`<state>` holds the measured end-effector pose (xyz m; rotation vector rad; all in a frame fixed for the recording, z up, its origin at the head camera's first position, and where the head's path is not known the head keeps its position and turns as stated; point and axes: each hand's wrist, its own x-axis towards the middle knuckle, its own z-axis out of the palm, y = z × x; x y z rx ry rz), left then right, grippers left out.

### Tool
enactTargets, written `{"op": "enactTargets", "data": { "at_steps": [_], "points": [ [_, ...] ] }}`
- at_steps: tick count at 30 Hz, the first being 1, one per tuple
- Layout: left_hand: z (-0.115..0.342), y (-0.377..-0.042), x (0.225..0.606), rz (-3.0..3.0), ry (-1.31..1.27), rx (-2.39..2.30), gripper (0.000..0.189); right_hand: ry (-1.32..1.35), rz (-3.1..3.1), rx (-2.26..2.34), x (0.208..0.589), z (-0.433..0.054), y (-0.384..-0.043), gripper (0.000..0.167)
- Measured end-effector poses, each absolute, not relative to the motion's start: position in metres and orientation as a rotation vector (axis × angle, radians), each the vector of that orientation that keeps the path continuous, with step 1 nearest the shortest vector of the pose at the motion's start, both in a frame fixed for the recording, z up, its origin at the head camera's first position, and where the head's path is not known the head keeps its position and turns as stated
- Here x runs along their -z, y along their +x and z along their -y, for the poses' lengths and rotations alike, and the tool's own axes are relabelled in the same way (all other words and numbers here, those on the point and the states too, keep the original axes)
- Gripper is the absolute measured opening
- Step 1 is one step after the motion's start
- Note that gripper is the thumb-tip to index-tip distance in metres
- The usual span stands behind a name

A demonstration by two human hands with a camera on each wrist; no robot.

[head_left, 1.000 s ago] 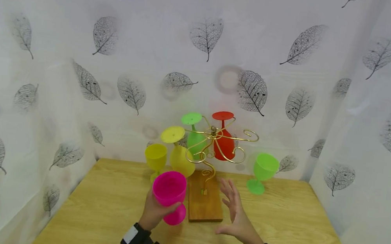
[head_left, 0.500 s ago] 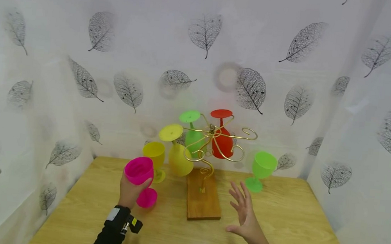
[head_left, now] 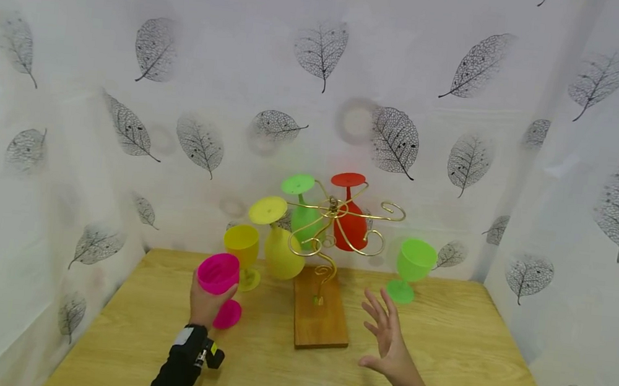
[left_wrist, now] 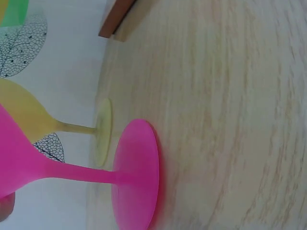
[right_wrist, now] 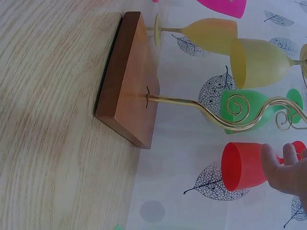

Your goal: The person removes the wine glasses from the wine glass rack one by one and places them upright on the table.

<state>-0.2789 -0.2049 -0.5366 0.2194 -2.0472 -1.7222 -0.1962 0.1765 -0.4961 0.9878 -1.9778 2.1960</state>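
My left hand (head_left: 204,308) grips the bowl of a pink plastic goblet (head_left: 217,274) held upright at the left of the table. In the left wrist view the pink goblet's foot (left_wrist: 136,177) is at the tabletop, touching it or nearly so. Just behind it stands an upright yellow goblet (head_left: 241,245). My right hand (head_left: 394,356) hovers right of the rack with fingers spread and holds nothing. From the gold wire goblet rack (head_left: 336,211) hang upside down a yellow goblet (head_left: 283,257), a green goblet (head_left: 306,222) and a red goblet (head_left: 351,228).
The rack's wooden base (head_left: 320,324) stands mid-table. Its front and right wire arms carry no goblets. An upright green goblet (head_left: 416,262) stands at the back right of the wooden table (head_left: 467,357). A leaf-print curtain (head_left: 316,125) encloses the back and sides.
My left hand has carried the pink goblet leftward from beside the rack base, then slightly down. My right hand has shifted a little to the right, its fingers still spread.
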Motion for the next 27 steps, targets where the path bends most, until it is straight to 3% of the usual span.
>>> {"op": "enactTargets", "data": {
  "at_steps": [16, 21, 24, 27],
  "points": [
    [0.205, -0.280, 0.543, 2.043, 0.230, 1.773, 0.086, 0.999, 1.962, -2.205, 0.501, -0.175, -0.197, 0.106],
    [0.209, -0.276, 0.541, 2.075, 0.222, 1.837, 0.104, 1.016, 1.959, -2.208, 0.499, -0.175, -0.196, 0.104],
    [0.209, -0.271, 0.539, 2.076, 0.143, 1.779, 0.115, 1.013, 1.966, -2.203, 0.498, -0.177, -0.195, 0.098],
    [0.202, -0.264, 0.534, 2.091, -0.023, 1.527, 0.108, 1.009, 1.966, -2.175, 0.496, -0.179, -0.195, 0.088]
  ]
}}
